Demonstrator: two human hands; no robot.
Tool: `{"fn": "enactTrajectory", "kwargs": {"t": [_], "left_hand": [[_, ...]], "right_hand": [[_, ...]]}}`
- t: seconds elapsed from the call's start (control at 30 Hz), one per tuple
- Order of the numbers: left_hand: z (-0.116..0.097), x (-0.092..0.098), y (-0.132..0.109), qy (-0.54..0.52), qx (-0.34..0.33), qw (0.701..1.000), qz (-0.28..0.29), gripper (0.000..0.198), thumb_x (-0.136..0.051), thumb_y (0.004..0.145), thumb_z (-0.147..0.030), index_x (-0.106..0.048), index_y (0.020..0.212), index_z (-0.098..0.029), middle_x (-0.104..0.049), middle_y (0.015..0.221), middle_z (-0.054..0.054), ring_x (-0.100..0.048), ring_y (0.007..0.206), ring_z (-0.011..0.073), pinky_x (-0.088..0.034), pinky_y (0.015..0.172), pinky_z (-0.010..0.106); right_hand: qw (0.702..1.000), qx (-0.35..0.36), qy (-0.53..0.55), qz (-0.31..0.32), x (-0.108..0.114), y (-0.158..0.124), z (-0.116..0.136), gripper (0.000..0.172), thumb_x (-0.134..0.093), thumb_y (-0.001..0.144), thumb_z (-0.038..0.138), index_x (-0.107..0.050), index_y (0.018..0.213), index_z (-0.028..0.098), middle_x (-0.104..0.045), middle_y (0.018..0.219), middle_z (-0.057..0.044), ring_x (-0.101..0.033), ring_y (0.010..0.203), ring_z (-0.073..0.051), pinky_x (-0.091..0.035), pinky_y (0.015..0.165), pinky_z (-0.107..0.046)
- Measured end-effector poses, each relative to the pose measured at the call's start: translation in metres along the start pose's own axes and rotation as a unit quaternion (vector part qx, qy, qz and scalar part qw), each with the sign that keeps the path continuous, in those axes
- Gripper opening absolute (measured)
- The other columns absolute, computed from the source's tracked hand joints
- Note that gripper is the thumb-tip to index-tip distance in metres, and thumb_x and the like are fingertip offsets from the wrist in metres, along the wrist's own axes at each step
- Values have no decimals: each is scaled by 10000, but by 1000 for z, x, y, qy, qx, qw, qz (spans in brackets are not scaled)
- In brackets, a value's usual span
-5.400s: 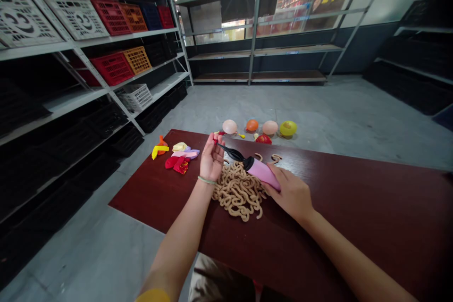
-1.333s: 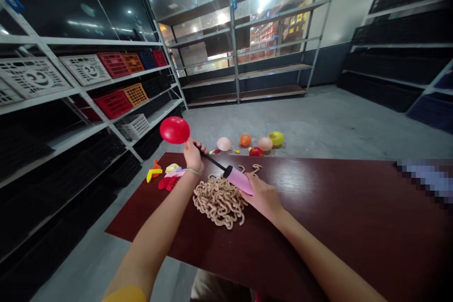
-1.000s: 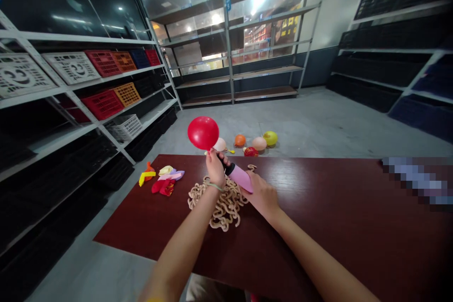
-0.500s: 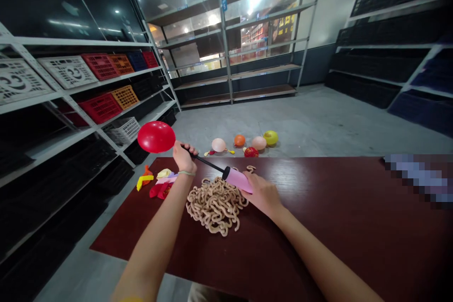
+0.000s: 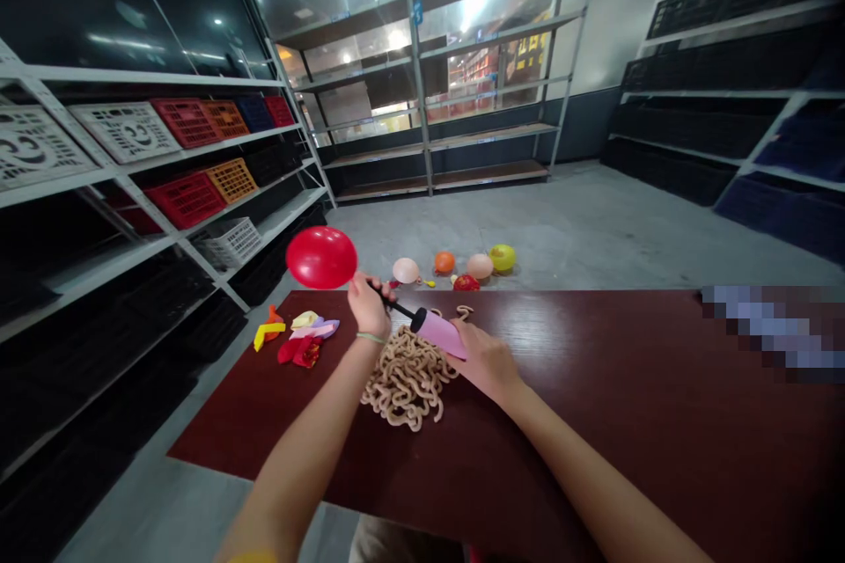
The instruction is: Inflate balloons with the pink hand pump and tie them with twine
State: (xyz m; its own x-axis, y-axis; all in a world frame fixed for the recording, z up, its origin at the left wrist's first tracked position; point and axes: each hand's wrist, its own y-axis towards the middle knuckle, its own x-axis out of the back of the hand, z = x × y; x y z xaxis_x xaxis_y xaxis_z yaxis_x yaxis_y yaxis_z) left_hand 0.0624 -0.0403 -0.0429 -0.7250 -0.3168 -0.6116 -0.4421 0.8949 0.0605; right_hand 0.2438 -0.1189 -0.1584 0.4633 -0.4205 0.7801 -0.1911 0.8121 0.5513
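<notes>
A red inflated balloon (image 5: 321, 258) sticks out to the left of my left hand (image 5: 370, 306), whose fingers are closed round the balloon's neck and the black rod end of a pump. My right hand (image 5: 485, 361) grips the pink pump body (image 5: 442, 333); the black rod between the hands is short. Under the pump lies a heap of beige curly pieces (image 5: 407, 378) on the dark red table (image 5: 594, 422). Flat balloons in yellow, orange, cream, purple and red (image 5: 307, 347) rest at the table's left, beyond my left forearm.
On the floor past the table's far edge lie a white balloon (image 5: 405, 270), an orange balloon (image 5: 444, 262), a peach balloon (image 5: 480, 266) and a yellow balloon (image 5: 503, 258). Shelves with crates (image 5: 188, 123) stand at the left. A blurred patch covers the table's right end.
My left hand and the red balloon have moved right, toward my right hand. Less of the black rod shows between my hands. The view has shifted slightly.
</notes>
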Motion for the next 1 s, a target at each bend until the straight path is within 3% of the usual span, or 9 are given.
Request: {"fn": "enactTrajectory", "kwargs": {"t": [0.13,0.23,0.3,0.47,0.57,0.67,0.87,0.93,1.0], "left_hand": [[-53,-4,36,5,-59,998,3,171,-516,824,-287,-377,753,-219,-368,579,-82,-360,392,56,-254,389,177],[-62,-12,37,-7,-83,996,8,184,-512,833,-305,-374,748,-219,-352,574,-82,-340,390,53,-235,380,176],[-45,-15,24,-14,-83,996,13,207,-513,843,-318,-364,740,-218,-351,572,-80,-341,389,53,-240,376,178],[27,-14,-29,-7,-11,998,69,302,-558,858,-422,-377,733,-214,-398,573,-73,-384,395,53,-320,397,185],[45,-3,-39,-16,15,998,56,306,-558,862,-430,-380,736,-215,-406,571,-73,-401,403,60,-343,408,193],[29,12,-24,-10,20,1000,21,273,-537,867,-373,-367,724,-216,-406,570,-70,-408,410,68,-343,412,198],[-43,18,31,-4,-41,999,-4,182,-496,859,-306,-379,750,-220,-376,571,-78,-376,396,67,-291,396,193],[-52,10,35,-13,-61,998,-11,188,-488,864,-330,-379,757,-221,-370,578,-77,-365,395,64,-269,388,191],[-44,2,28,-25,-69,997,-17,196,-491,862,-339,-373,760,-222,-360,580,-78,-353,392,60,-254,385,187]], "right_hand": [[999,-6,32,-24,-2,0,5,509,-623,853,357,-481,1324,230,-702,1053,-61,-680,883,-213,-476,701,-287],[998,-13,36,-42,-7,1,4,494,-610,858,358,-476,1317,232,-700,1058,-60,-683,879,-216,-483,695,-295],[998,-23,24,-48,-10,0,2,443,-613,851,344,-507,1263,222,-700,1050,-66,-682,867,-217,-483,700,-300],[998,-45,-2,-49,-9,-4,-3,437,-643,832,335,-521,1228,199,-694,1072,-75,-675,891,-215,-472,707,-295],[999,-22,-34,-30,-4,-4,-4,449,-654,829,332,-525,1238,200,-697,1040,-61,-670,886,-213,-454,689,-289],[998,21,-56,-6,-1,-3,-2,439,-642,837,332,-532,1240,197,-702,1005,-58,-668,873,-213,-441,679,-287],[999,26,-21,-22,-2,-2,1,398,-598,869,339,-531,1238,207,-703,1029,-56,-672,889,-207,-445,688,-288],[999,17,-13,-31,-4,-3,0,403,-595,871,344,-526,1243,207,-701,1044,-59,-671,884,-205,-445,689,-290],[999,-1,-20,-41,-7,-3,-1,395,-604,862,345,-536,1226,208,-700,1039,-62,-668,863,-205,-439,686,-292]]}}
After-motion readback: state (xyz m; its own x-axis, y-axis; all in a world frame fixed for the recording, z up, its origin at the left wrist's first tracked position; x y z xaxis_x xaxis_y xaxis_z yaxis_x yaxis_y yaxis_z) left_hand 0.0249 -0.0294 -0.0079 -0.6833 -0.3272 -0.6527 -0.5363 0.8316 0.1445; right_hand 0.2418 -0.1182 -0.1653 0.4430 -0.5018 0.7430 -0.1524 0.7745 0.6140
